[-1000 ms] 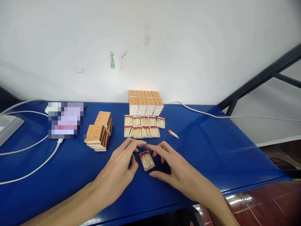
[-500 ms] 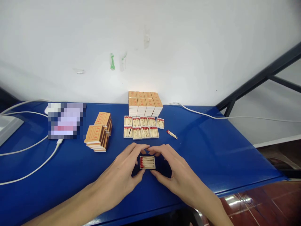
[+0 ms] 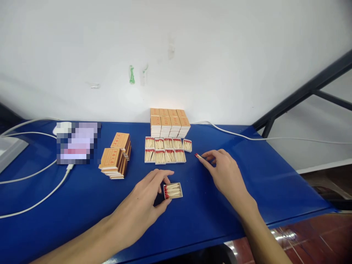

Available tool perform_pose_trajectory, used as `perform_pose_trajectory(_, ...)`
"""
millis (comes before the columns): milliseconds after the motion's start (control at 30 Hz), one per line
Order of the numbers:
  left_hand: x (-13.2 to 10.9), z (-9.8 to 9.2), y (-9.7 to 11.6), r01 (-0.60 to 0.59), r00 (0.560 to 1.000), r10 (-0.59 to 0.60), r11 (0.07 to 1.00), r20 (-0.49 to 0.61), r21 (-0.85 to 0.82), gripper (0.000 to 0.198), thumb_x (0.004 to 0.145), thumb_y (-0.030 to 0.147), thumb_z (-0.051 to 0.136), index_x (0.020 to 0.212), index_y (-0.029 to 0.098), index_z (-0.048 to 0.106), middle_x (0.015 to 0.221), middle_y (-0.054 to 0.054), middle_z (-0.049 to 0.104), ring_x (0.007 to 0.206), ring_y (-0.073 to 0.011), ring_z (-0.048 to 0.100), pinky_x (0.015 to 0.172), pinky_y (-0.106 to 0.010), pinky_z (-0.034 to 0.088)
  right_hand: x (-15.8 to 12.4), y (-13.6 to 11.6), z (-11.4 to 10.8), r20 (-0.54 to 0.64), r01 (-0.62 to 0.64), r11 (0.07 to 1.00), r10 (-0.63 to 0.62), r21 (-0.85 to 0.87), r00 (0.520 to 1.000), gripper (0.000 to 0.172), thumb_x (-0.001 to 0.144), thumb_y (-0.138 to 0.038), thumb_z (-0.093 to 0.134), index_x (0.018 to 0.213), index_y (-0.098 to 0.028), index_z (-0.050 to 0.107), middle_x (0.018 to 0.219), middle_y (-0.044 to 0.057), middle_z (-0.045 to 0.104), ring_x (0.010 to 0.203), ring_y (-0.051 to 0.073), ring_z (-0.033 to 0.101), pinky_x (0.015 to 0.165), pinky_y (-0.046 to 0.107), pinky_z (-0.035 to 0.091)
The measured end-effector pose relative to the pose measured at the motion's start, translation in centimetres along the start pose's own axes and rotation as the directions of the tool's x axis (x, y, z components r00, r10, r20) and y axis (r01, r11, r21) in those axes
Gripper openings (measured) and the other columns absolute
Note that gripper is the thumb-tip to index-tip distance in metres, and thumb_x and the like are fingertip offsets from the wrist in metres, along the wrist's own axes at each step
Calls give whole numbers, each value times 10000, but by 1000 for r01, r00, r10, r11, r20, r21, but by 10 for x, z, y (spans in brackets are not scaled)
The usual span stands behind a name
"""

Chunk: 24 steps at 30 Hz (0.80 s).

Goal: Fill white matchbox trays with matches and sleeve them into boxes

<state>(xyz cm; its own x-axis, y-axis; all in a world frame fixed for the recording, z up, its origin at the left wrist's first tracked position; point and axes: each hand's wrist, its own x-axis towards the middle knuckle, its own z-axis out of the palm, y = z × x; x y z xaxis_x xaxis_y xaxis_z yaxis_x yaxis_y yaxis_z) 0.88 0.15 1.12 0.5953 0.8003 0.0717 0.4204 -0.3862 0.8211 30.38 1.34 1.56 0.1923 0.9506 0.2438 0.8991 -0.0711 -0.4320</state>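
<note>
My left hand [image 3: 145, 198] holds the left end of a small white matchbox tray [image 3: 179, 195], thumb on the near side and fingers on the far side. Red-headed matches [image 3: 173, 190] fill this tray, heads to the left. Farther to the right, my right hand [image 3: 224, 167] has its thumb and fingers closed around a few loose matches [image 3: 198, 156]; their red heads poke out to the left, and the fingers partly hide the sticks. Several filled match trays [image 3: 165, 150] lie in two rows beyond my hands.
Closed matchboxes [image 3: 170, 123] are stacked against the white wall. More orange matchbox sleeves [image 3: 114, 159] stand in piles at left. Beside them are a pixelated phone-like object [image 3: 78, 143] and white cables [image 3: 62, 183]. The blue table [image 3: 275, 183] ends at a front edge.
My right hand has left the tray and moved right and away from me to the loose matches. The left hand stays at the tray, which has turned slightly.
</note>
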Motion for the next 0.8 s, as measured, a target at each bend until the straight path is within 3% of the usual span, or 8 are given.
perform_pose_trajectory(400,-1,2,0,6,1000,-6,1000,-24,-3,646,976,83,699,1506,397,507,1243,9,681,942,-188,669,879,-361,598,-7,-4,-5,-21,23,1000,-23,16,1000,404,1115,-535,544,962,-220,745,996,116,720,931,303,667,838,476,526)
perform_pose_trajectory(533,0,2,-2,-5,1000,5,1000,-30,-6,639,973,83,706,1500,388,511,1244,8,683,925,-183,667,884,-362,602,-17,-20,-18,-3,46,997,-45,63,999,315,1104,-492,610,960,-243,740,1000,80,713,926,277,674,840,451,543)
perform_pose_trajectory(600,0,2,-3,-14,999,14,1000,-33,-8,656,970,73,701,1509,388,500,1246,7,684,922,-182,667,884,-362,602,-26,-34,-25,71,85,986,-96,143,993,231,1097,-449,654,991,-262,739,1021,62,706,962,266,677,854,427,553)
perform_pose_trajectory(667,0,3,-3,-21,999,21,1000,-39,-6,678,970,68,700,1530,385,489,1223,5,692,916,-184,671,875,-361,602,-38,-49,-28,171,158,967,-193,200,966,177,1105,-409,662,1012,-270,722,1053,53,690,1000,251,672,894,417,562)
perform_pose_trajectory(733,1,3,-3,-27,998,27,1000,-48,-1,678,971,78,708,1541,376,491,1167,5,701,904,-189,678,859,-362,604,-47,-62,-27,282,264,937,-323,229,903,125,1131,-294,610,1055,-263,705,1103,60,683,1041,243,657,896,402,569)
perform_pose_trajectory(800,1,3,-3,-35,998,35,999,-58,2,665,971,89,715,1537,364,503,1121,4,703,888,-194,686,846,-366,609,-53,-71,-24,307,368,908,-415,199,857,172,1136,-195,549,1069,-244,699,1087,72,680,1025,249,638,863,408,572)
